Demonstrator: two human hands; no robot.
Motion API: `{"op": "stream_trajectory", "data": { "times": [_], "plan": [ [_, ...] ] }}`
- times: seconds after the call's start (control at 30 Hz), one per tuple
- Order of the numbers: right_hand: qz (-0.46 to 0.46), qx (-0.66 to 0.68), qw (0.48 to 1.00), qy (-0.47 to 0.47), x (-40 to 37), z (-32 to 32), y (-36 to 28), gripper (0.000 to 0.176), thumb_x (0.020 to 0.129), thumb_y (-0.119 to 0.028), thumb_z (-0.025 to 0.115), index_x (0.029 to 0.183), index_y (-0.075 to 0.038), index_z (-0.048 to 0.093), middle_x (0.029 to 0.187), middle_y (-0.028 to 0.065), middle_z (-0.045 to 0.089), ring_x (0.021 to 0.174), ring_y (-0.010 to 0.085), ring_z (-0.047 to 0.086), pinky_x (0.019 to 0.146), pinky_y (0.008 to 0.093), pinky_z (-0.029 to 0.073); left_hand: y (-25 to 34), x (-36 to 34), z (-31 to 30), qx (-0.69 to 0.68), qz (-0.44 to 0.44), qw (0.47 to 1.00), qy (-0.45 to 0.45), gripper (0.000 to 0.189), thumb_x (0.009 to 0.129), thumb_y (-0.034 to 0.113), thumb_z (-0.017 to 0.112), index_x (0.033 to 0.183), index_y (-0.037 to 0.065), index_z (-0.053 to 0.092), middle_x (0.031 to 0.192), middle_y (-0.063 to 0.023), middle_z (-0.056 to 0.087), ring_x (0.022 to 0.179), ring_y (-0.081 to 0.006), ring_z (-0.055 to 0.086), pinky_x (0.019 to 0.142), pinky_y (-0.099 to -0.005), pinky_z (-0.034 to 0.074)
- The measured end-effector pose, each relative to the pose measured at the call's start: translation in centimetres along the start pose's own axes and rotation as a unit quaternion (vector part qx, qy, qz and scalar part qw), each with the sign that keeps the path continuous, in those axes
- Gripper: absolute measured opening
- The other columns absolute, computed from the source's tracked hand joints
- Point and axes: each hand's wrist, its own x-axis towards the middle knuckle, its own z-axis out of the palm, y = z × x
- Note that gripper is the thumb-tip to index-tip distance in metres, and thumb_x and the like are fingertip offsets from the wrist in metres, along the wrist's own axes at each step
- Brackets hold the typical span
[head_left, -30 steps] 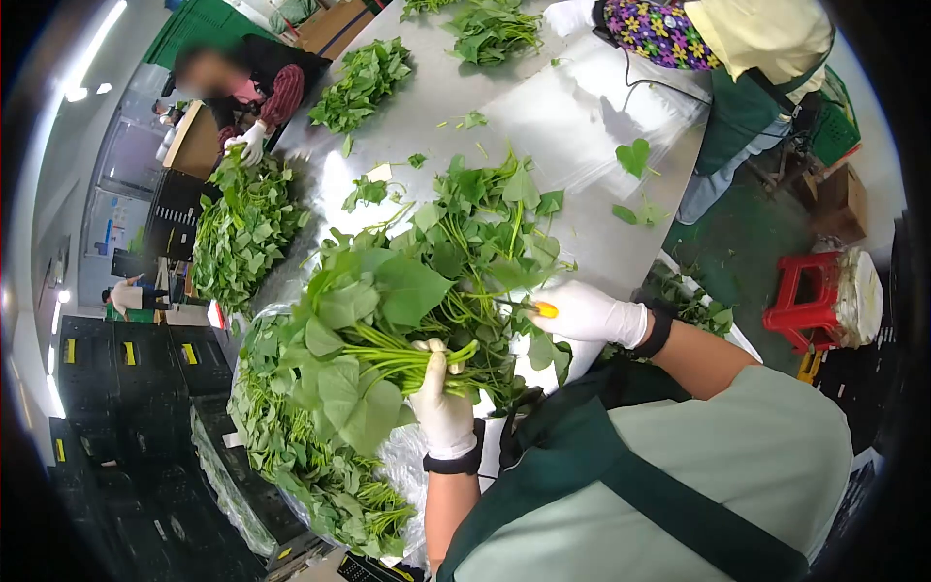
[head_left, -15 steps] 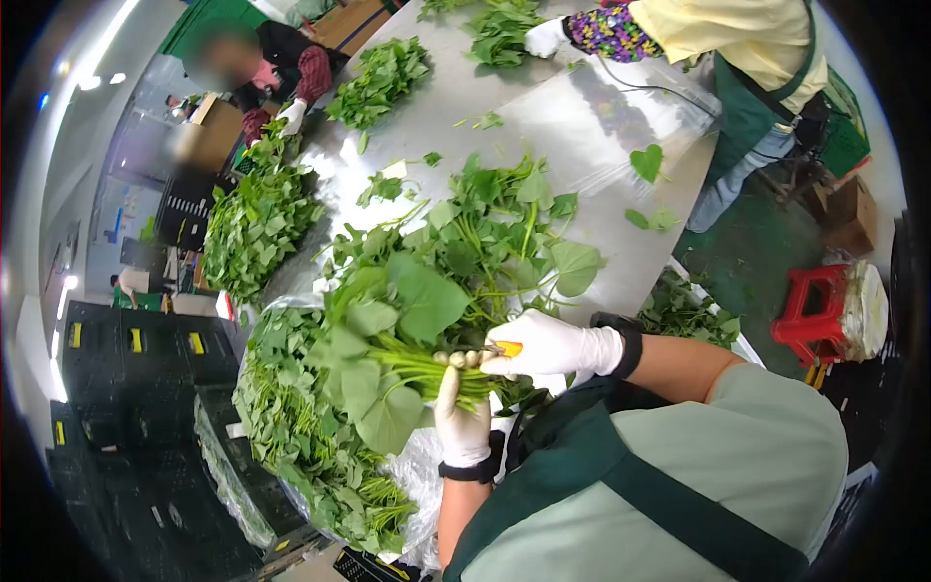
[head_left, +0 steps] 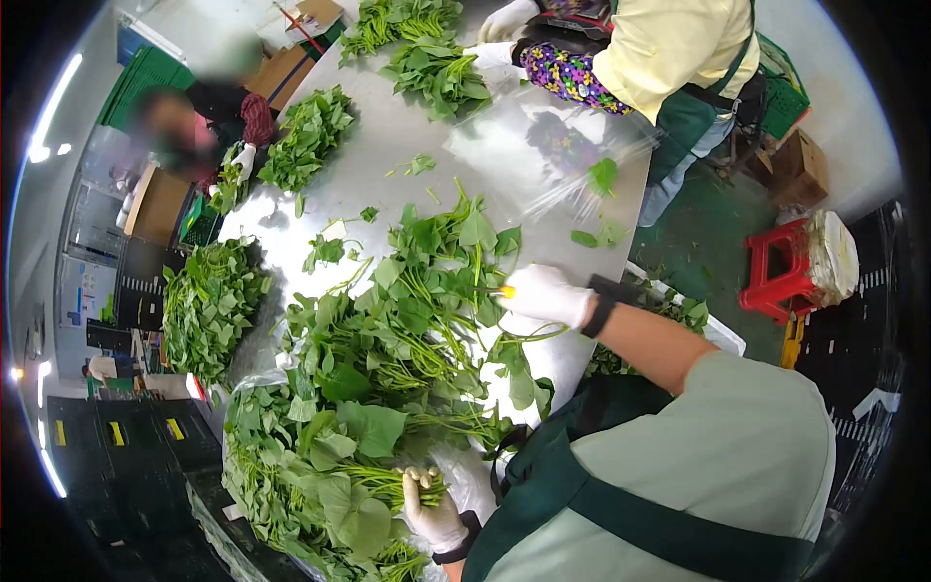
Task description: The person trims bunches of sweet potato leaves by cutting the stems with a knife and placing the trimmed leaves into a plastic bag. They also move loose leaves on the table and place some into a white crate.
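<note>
My left hand (head_left: 433, 514), in a white glove, is closed round the stems of a bunch of leafy greens (head_left: 354, 480). This bunch lies over the large heap of greens in a clear plastic bag (head_left: 262, 436) at the table's near left edge. My right hand (head_left: 545, 296), also gloved, grips a small tool with an orange handle (head_left: 506, 291); its dark tip points left. Beneath and left of that hand spreads a loose pile of greens (head_left: 412, 320) on the metal table (head_left: 388, 155).
A co-worker in yellow (head_left: 664, 48) handles greens at the top. Another person (head_left: 228, 107) holds greens at upper left. Clear plastic sheets (head_left: 553, 155) lie on the table. Right are a red stool (head_left: 779, 267) and a cardboard box (head_left: 800, 165); black crates (head_left: 126, 475) stand lower left.
My hands have moved apart: the left went down and left with the bunch, the right up and right with the tool. The view has shifted. The co-worker in yellow now has a hand at a bunch.
</note>
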Motion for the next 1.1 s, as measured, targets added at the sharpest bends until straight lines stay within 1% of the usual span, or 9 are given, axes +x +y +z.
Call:
{"op": "stream_trajectory", "data": {
  "times": [0.2,0.33,0.43,0.47,0.53,0.73,0.87,0.97,1.1],
  "plan": [
    [0.073,0.02,0.996,0.04,6.1,3.6,-2.4,0.036,0.078,-0.039,0.063,0.08,-0.004,0.069,0.077,0.0185,0.066,0.074,0.0349,0.065,0.066,0.0423,0.052,-1.3,1.0,3.2,0.041,-0.008,0.999,0.006,0.017,0.095,0.007,0.048,0.112,0.003,0.046,0.086,-0.0052,0.051,0.073,-0.0141,0.046,0.078,-0.0323,0.04],
    [0.001,0.168,0.982,0.082,3.6,-0.1,-2.6,0.033,0.082,-0.037,0.062,0.082,-0.005,0.066,0.074,0.0158,0.065,0.066,0.0341,0.062,0.062,0.0401,0.049,-1.4,1.4,3.1,0.067,-0.021,0.998,0.008,0.021,0.095,0.01,0.049,0.114,0.002,0.044,0.085,-0.0046,0.05,0.075,-0.0139,0.047,0.08,-0.0334,0.041],
    [-0.065,0.371,0.925,0.046,1.8,-2.4,-2.8,0.031,0.086,-0.033,0.064,0.085,-0.001,0.062,0.061,0.0057,0.056,0.049,0.0159,0.051,0.05,0.0325,0.043,-1.7,2.6,1.7,0.093,-0.046,0.994,0.034,0.016,0.094,0.009,0.05,0.108,0.002,0.047,0.081,-0.0044,0.05,0.076,-0.0134,0.049,0.079,-0.0337,0.042],
    [-0.072,0.371,0.924,0.052,1.0,-3.9,-3.5,0.031,0.086,-0.033,0.064,0.085,-0.001,0.062,0.061,0.0057,0.056,0.049,0.0159,0.051,0.05,0.0325,0.043,-1.7,2.8,1.8,0.09,-0.047,0.994,0.03,0.016,0.093,0.009,0.05,0.108,0.002,0.047,0.081,-0.0044,0.051,0.076,-0.0133,0.049,0.079,-0.0337,0.042],
    [-0.007,0.495,0.865,-0.083,-0.9,-6.4,-4.6,0.028,0.09,-0.031,0.061,0.09,-0.003,0.06,0.057,-0.0002,0.049,0.044,0.0075,0.044,0.042,0.0267,0.037,-1.8,3.1,2.6,0.088,-0.042,0.995,0.024,0.016,0.094,0.009,0.05,0.108,0.002,0.047,0.081,-0.0043,0.051,0.076,-0.0132,0.049,0.079,-0.0337,0.042],
    [-0.04,0.551,0.825,-0.117,-1.8,-6.8,-5.6,0.025,0.092,-0.029,0.059,0.095,-0.005,0.058,0.056,-0.0056,0.044,0.04,0.0035,0.038,0.039,0.0219,0.032,-1.7,2.0,6.0,0.075,-0.032,0.997,-0.006,0.013,0.096,0.014,0.048,0.092,0.002,0.051,0.079,-0.004,0.049,0.077,-0.0145,0.047,0.083,-0.0325,0.038],
    [-0.065,0.578,0.802,-0.133,-2.1,-7.1,-6.8,0.028,0.091,-0.025,0.059,0.11,-0.004,0.058,0.06,-0.006,0.046,0.041,0.0024,0.037,0.039,0.0206,0.033,-1.5,2.1,5.7,0.072,-0.034,0.996,-0.026,0.01,0.097,0.011,0.045,0.101,0.002,0.047,0.084,-0.0031,0.049,0.076,-0.0128,0.047,0.08,-0.0324,0.04],
    [-0.115,0.544,0.82,-0.136,-2.2,-6.7,-7.1,0.049,0.089,-0.015,0.06,0.134,-0.006,0.042,0.072,-0.0046,0.049,0.048,0.0018,0.04,0.043,0.019,0.034,-1.4,2.1,6.2,0.06,-0.029,0.997,-0.029,0.01,0.097,0.01,0.046,0.103,0.002,0.047,0.086,-0.0031,0.05,0.075,-0.0128,0.047,0.081,-0.0326,0.041],
    [-0.122,0.506,0.839,-0.158,-3.3,-7.4,-7.9,0.052,0.088,-0.014,0.061,0.135,-0.004,0.041,0.076,-0.0019,0.056,0.054,0.003,0.046,0.047,0.0209,0.038,-1.6,2.4,7.0,0.052,-0.011,0.998,-0.022,0.015,0.096,0.009,0.047,0.109,0.003,0.047,0.09,-0.0034,0.053,0.077,-0.0131,0.048,0.082,-0.0328,0.041]
  ]
}}
